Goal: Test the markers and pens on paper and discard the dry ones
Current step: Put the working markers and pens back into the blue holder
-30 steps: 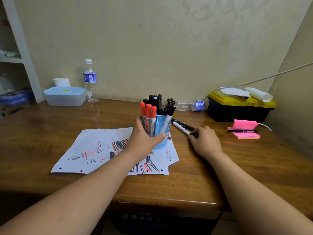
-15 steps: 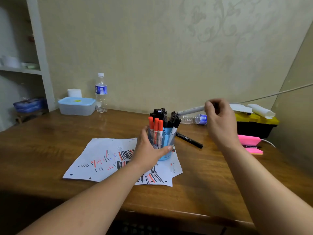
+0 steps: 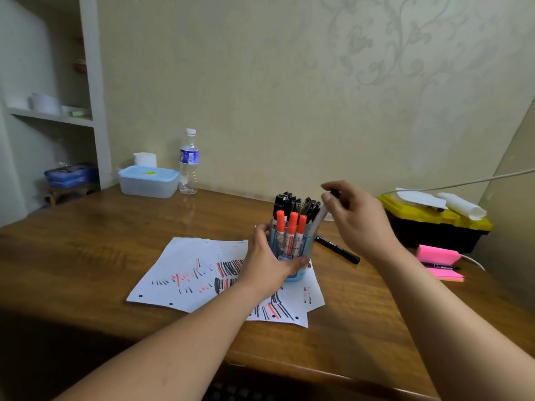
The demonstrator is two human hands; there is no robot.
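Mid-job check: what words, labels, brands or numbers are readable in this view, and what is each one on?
Nothing here reads clearly.
Blurred: blue label on the water bottle.
Too small: white print on the black marker.
Blurred: barrel print on the orange-capped markers in the cup.
Unreadable: yellow sticker on the box lid.

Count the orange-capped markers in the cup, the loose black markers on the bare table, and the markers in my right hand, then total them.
Orange-capped markers in the cup: 3
Black marker on the table: 1
White marker in the right hand: 1
Total: 5
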